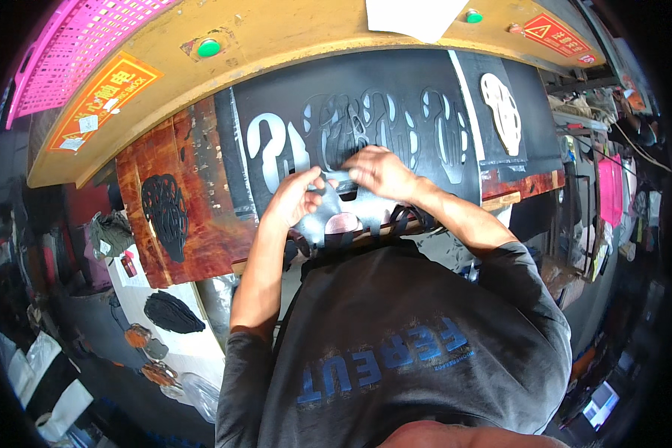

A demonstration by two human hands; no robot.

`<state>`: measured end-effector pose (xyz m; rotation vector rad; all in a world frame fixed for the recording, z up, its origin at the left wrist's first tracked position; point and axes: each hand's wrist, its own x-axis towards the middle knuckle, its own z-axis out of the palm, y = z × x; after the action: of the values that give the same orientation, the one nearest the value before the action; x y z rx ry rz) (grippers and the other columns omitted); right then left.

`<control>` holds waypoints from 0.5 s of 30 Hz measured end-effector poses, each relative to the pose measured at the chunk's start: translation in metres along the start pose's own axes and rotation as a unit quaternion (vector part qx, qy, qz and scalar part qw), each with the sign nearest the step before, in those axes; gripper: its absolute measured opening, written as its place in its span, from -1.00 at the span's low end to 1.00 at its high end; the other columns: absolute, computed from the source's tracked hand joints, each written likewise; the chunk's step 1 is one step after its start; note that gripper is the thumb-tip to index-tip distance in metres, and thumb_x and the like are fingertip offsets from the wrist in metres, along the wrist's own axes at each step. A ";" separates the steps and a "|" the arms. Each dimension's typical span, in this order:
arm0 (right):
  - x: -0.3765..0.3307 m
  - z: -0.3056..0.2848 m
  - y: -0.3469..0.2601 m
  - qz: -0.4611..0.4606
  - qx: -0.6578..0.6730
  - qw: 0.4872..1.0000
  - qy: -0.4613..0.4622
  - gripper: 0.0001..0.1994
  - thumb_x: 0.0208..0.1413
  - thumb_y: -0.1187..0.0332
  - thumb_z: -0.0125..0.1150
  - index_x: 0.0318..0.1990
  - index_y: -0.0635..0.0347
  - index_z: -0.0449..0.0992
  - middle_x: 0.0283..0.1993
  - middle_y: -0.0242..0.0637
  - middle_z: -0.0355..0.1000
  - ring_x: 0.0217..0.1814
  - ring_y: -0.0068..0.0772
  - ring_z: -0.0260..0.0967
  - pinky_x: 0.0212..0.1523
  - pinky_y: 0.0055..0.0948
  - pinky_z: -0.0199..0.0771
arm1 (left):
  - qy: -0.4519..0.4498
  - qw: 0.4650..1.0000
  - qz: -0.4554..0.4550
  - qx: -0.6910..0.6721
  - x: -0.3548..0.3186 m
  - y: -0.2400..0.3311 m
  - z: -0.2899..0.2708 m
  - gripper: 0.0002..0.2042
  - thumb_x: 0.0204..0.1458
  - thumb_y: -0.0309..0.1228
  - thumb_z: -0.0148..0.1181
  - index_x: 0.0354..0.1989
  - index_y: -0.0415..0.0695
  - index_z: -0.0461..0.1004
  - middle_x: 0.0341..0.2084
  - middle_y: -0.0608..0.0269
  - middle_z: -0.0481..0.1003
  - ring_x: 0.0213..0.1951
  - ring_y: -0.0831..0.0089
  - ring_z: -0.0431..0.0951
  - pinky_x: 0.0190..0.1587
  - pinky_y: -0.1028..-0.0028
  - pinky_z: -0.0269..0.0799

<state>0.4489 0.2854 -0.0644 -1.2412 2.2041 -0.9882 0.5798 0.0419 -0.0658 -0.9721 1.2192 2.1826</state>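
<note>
Both my hands are over the near edge of a black sheet [418, 71] with rows of curved, slotted cut-outs. My left hand [297, 197] has its fingers loosely bent and apart, close to the right hand, with nothing visible in it. The fingers of my right hand [382, 173] are bent together; whatever they hold, if anything, is hidden. Just beyond the hands lies a dark, slotted outline shape [340, 127] on the sheet. Below the hands is a shiny grey surface [373, 215] with a pinkish round patch [343, 222].
A yellow machine beam [291, 56] with green buttons [209, 48] spans the far side. A pale slotted sole-shaped piece [502, 112] lies right. Black slotted pieces [166, 216] rest on the reddish-brown board [209, 246] at left. A pink basket [75, 56] stands far left.
</note>
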 end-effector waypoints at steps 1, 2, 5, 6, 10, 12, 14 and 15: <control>0.008 -0.003 0.004 0.081 0.104 0.991 0.001 -0.60 0.42 0.10 0.27 0.17 0.23 0.62 0.07 -0.15 0.61 0.12 -0.23 0.54 0.22 -0.27 0.49 | 0.041 0.997 0.049 0.053 -0.012 -0.002 0.008 -0.70 0.37 -0.13 0.25 -0.22 -0.14 0.55 -0.38 0.32 0.62 -0.54 0.54 0.58 -0.61 0.53 0.43; 0.015 -0.007 0.009 0.140 0.255 0.957 -0.013 -0.65 0.52 0.13 0.17 0.07 0.27 0.64 -0.13 -0.35 0.62 -0.05 -0.54 0.48 0.07 -0.47 0.50 | 0.110 0.980 0.078 0.149 -0.023 -0.007 0.017 -0.67 0.37 -0.15 0.23 -0.15 -0.24 0.60 -0.31 0.22 0.67 -0.47 0.47 0.68 -0.54 0.46 0.55; 0.040 -0.017 0.024 0.186 0.339 0.918 -0.088 -0.68 0.53 0.15 0.17 0.08 0.24 0.65 -0.14 -0.57 0.58 -0.04 -0.71 0.38 0.07 -0.52 0.46 | 0.386 0.606 0.457 0.525 -0.043 -0.023 0.042 -0.70 0.39 -0.23 0.15 -0.18 -0.23 0.68 -0.33 0.16 0.67 -0.53 0.44 0.68 -0.54 0.41 0.57; 0.046 -0.020 0.028 0.177 0.339 0.917 -0.114 -0.67 0.51 0.12 0.19 0.06 0.21 0.67 -0.18 -0.58 0.57 -0.12 -0.70 0.37 -0.04 -0.51 0.47 | 0.273 0.808 0.326 0.408 -0.041 -0.029 0.054 -0.72 0.40 -0.24 0.16 -0.09 -0.23 0.64 -0.30 0.15 0.66 -0.51 0.46 0.66 -0.50 0.42 0.60; 0.055 -0.026 0.039 0.204 0.347 0.898 -0.179 -0.65 0.46 -0.01 0.23 -0.04 0.09 0.69 -0.26 -0.59 0.49 -0.24 -0.66 0.32 -0.24 -0.51 0.41 | 0.109 0.983 0.104 0.106 -0.010 -0.042 0.091 -0.54 0.40 -0.04 0.19 0.03 -0.30 0.51 -0.24 0.14 0.63 -0.45 0.48 0.65 -0.48 0.46 0.63; 0.057 -0.026 0.043 0.179 0.339 0.900 -0.209 -0.66 0.45 -0.01 0.24 -0.04 0.07 0.70 -0.26 -0.60 0.49 -0.24 -0.66 0.32 -0.24 -0.50 0.41 | 0.108 0.985 0.136 0.013 0.009 -0.040 0.100 -0.44 0.38 0.08 0.19 -0.01 -0.33 0.49 -0.23 0.15 0.62 -0.47 0.47 0.64 -0.51 0.48 0.61; 0.059 -0.026 0.046 0.171 0.343 0.897 -0.222 -0.66 0.45 0.01 0.24 -0.03 0.09 0.70 -0.26 -0.57 0.48 -0.26 -0.64 0.30 -0.24 -0.50 0.40 | 0.127 0.983 0.119 -0.059 0.023 -0.037 0.099 -0.42 0.38 0.14 0.17 -0.14 -0.30 0.53 -0.29 0.10 0.61 -0.45 0.47 0.65 -0.50 0.44 0.64; 0.061 -0.027 0.047 0.173 0.351 0.891 -0.232 -0.66 0.45 0.01 0.24 -0.03 0.10 0.70 -0.26 -0.56 0.48 -0.26 -0.64 0.30 -0.24 -0.50 0.41 | 0.142 0.982 0.107 -0.067 0.026 -0.037 0.096 -0.42 0.38 0.14 0.16 -0.15 -0.29 0.53 -0.30 0.10 0.61 -0.44 0.46 0.66 -0.49 0.43 0.65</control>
<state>0.3739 0.2595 -0.0837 -0.6266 1.4202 -1.0584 0.5534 0.1447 -0.0712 -1.2968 1.3735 2.3787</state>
